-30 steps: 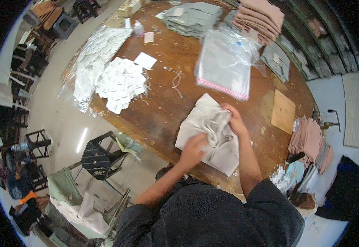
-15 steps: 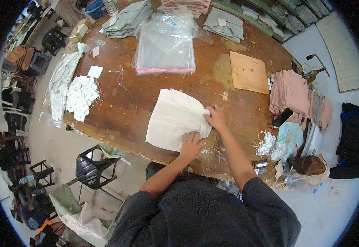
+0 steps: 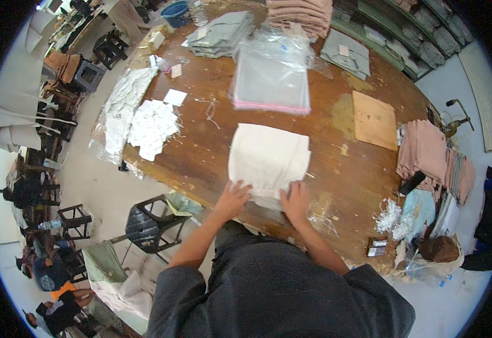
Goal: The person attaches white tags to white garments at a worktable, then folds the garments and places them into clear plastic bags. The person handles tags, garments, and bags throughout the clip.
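Note:
A cream garment (image 3: 268,158) lies folded flat on the brown wooden table (image 3: 336,163), close to its near edge. My left hand (image 3: 232,198) presses on the garment's near left corner with fingers spread. My right hand (image 3: 295,201) rests flat on its near right edge. Just beyond the garment lies a stack of clear plastic bags with a pink strip (image 3: 271,79).
Folded grey garments (image 3: 220,35) and pink ones (image 3: 302,10) are piled at the far side. White paper tags (image 3: 151,127) sit at the left, a thin wooden board (image 3: 374,119) at the right, more pink garments (image 3: 429,155) beyond it. A black stool (image 3: 153,222) stands beside the table.
The crumpled garment has been smoothed into a flat folded rectangle. Both my hands moved from its right side to its near edge, and my head shifted.

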The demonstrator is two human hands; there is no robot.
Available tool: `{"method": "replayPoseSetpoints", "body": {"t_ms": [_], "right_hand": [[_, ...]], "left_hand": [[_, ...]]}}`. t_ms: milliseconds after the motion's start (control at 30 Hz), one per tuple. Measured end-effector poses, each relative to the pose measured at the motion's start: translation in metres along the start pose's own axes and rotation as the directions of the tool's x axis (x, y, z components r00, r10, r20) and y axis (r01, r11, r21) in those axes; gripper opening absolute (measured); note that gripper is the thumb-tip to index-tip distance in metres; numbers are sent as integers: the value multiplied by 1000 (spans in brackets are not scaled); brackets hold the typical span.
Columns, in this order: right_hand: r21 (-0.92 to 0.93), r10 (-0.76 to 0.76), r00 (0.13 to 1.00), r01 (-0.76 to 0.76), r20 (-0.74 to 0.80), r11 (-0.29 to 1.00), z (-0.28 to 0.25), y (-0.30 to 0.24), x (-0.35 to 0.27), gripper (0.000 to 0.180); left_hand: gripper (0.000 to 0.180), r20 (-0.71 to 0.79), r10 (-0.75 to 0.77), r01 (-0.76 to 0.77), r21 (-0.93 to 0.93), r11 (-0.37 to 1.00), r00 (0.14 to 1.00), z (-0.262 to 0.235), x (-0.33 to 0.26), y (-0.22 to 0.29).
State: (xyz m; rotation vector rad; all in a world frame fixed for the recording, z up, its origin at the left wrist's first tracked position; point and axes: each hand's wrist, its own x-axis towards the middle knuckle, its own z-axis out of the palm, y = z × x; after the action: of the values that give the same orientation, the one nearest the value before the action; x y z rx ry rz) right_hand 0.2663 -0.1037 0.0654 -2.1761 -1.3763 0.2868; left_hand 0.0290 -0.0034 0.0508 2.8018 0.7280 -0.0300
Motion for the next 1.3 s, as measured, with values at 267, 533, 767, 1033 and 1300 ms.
{"method": "replayPoseSetpoints", "body": {"t_ms": [267, 533, 767, 1033, 1300], "right_hand": [[-686, 210, 977, -176, -35, 706, -14, 62, -86, 52], [-529, 657, 721, -655, -223, 539, -15, 54, -199, 49], [-254, 408, 901, -434, -150, 865, 16, -17, -66, 42], [-254, 297, 901, -382, -317, 889, -12, -30, -8, 33], [706, 177, 983, -165, 56, 689, 20, -97, 55, 33]], "left_hand": [[31, -192, -194, 163, -166, 973, 962, -48, 0, -161], [32, -434, -462, 511, -3, 859, 774, -76, 2, -363], [57, -248, -836, 868, 41, 495, 489, -92, 54, -435], [27, -175, -689, 468, -616, 634, 703, -119, 62, -423], [23, -82, -317, 73, -891, 449, 945, -109, 80, -155]]}}
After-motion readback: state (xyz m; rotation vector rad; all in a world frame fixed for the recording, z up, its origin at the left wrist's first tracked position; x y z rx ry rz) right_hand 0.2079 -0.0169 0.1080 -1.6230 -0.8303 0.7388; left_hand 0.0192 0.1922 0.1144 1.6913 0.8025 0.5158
